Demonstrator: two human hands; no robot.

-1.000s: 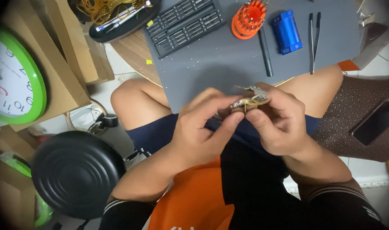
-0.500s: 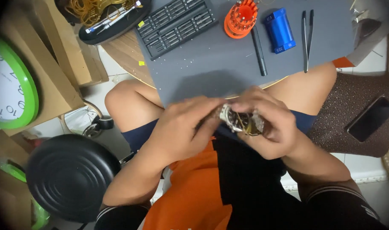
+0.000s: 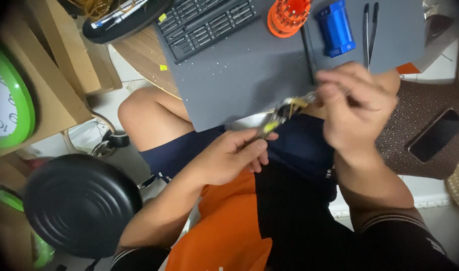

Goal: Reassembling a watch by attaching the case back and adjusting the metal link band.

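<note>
Gripping a small metal mechanism (image 3: pixel 284 111), brass and yellow in places, between two bare hands above the lap, just off the near edge of a grey work mat (image 3: pixel 249 85). Left hand (image 3: pixel 234 155) curled, thumb and fingertips pinched shut on the lower end of the piece. Right hand (image 3: pixel 357 103) closed round the upper end, fingers (image 3: pixel 340 83) bent tight over it; the exact hold beneath them hidden. Blurred, so the kind of mechanism not clear.

Lying on the mat: one flat black bit case (image 3: pixel 207 22), open, its rows filled with slim dark driver bits; one round orange holder (image 3: pixel 289 16) studded with upright bits; one blue cylinder (image 3: pixel 336 27) on its side; one pair of black tweezers (image 3: pixel 369 30); one thin dark tool (image 3: pixel 308 47) beside the cylinder, partly hidden by the right hand.

Resting at top left: one dark oval tray (image 3: pixel 124 25), holding a pen-like tool and a tangle of yellowish wire. Leaning at far left: one green-rimmed wall clock (image 3: pixel 8 105) against brown cardboard (image 3: pixel 53 85). Sitting at lower left: one round black ribbed lid (image 3: pixel 81 203). Lying at right on a brown patterned seat (image 3: pixel 415 125): one dark phone (image 3: pixel 435 134), screen blank.
</note>
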